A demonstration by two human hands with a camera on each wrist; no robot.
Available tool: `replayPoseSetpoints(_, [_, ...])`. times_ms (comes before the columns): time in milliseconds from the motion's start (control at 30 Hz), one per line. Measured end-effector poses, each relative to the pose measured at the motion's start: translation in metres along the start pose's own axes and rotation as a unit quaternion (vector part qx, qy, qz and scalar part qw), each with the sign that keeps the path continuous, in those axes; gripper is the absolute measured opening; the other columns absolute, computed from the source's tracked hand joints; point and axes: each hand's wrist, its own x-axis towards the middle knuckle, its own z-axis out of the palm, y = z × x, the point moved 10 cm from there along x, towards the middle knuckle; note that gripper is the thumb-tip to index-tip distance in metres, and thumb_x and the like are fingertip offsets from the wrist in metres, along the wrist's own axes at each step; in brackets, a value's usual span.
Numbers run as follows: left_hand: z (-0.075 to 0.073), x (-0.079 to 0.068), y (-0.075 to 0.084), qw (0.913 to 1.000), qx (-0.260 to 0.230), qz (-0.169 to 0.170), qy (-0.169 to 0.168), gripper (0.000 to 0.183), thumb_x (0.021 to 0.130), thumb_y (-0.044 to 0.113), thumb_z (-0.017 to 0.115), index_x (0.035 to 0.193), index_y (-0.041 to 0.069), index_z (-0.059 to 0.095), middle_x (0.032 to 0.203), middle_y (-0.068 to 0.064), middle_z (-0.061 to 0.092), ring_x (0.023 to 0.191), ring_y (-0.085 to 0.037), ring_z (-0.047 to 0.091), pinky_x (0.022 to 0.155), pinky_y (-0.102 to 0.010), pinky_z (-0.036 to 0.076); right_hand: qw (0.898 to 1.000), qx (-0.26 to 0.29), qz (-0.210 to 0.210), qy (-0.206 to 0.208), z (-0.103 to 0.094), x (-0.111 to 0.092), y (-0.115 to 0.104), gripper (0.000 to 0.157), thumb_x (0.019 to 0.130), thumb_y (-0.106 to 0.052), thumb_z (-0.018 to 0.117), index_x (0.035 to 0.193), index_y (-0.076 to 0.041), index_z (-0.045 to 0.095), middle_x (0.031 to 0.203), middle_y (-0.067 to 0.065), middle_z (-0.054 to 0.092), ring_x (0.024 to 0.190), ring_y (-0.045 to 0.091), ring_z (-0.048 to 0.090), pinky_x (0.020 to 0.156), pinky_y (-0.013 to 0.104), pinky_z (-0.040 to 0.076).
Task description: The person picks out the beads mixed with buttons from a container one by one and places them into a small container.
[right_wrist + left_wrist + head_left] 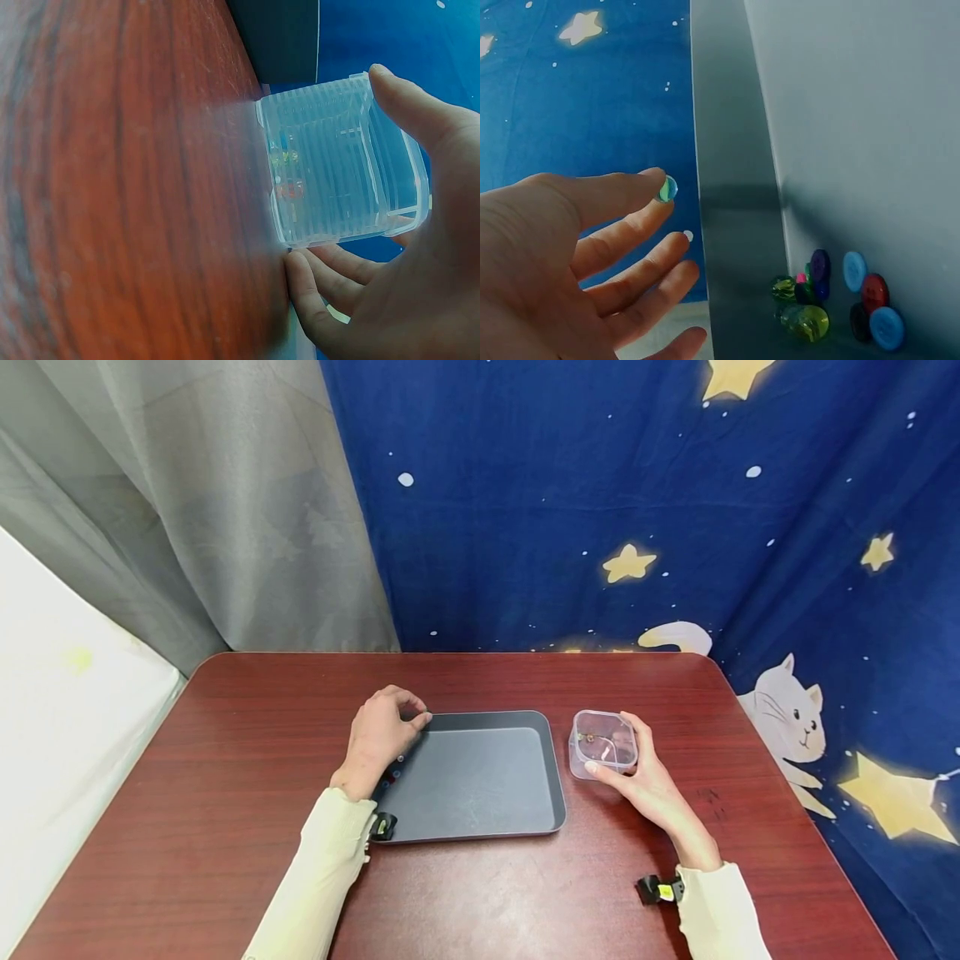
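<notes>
Grey tray (pixel 480 785), head view: flat on the table (pixel 450 902), lower middle of the frame; probably stiff, and best taken by its raised rim.
Left hand (pixel 378 735), head view: left of centre, at the tray's upper-left corner, thumb and forefinger drawn together; what they pinch is too small to make out here.
Clear box (pixel 581 764), head view: right of centre, just beside the tray, a few small things inside; I cannot tell whether a lid is on.
Right hand (pixel 651 781), head view: clasps the box, thumb at the near side, fingers round the far side.
Bead (pixel 668 189), left wrist view: left of the frame's middle, pinched between thumb and forefinger, the other fingers apart; it looks glassy, so likely light, hard and slippery, and should be held across its middle with soft pressure.
Marbles (pixel 808 323) and buttons (pixel 887 328), left wrist view: lower right, inside the tray; round marbles may roll, while flat buttons are easier taken by the edge.
Box walls, right wrist view: right of centre, thumb on the upper edge, fingertips by the lower; the thin plastic should be light and may flex, so opposite sides suit a gentle grip.
</notes>
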Motion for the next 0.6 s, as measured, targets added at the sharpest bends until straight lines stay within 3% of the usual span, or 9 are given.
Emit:
replayPoseSetpoints(267, [0.0, 0.001, 0.011, 0.9996, -0.015, 0.025, 0.005, 0.013, 0.091, 0.029, 0.08, 0.098, 0.019, 0.078, 0.124, -0.003, 0.072, 0.1, -0.027, 0.069, 0.083, -0.049, 0.056, 1.0, 0.001, -0.004, -0.002, 0.0, -0.001, 0.0, 0.096, 0.093, -0.034, 0.079, 0.163, -0.029, 0.013, 0.152, 0.017, 0.044, 0.131, 0.035, 0.054, 0.101, 0.037, 0.046])
replayPoseSetpoints(600, [0.002, 0.003, 0.028, 0.994, -0.058, 0.089, 0.026, 0.009, 0.091, 0.029, 0.081, 0.096, 0.022, 0.077, 0.108, 0.005, 0.073, 0.091, -0.024, 0.067, 0.077, -0.039, 0.052, 1.0, 0.002, -0.002, -0.002, 0.0, -0.001, 0.0, 0.098, 0.093, -0.035, 0.079, 0.163, -0.03, 0.011, 0.154, 0.018, 0.041, 0.132, 0.037, 0.052, 0.106, 0.052, 0.045])
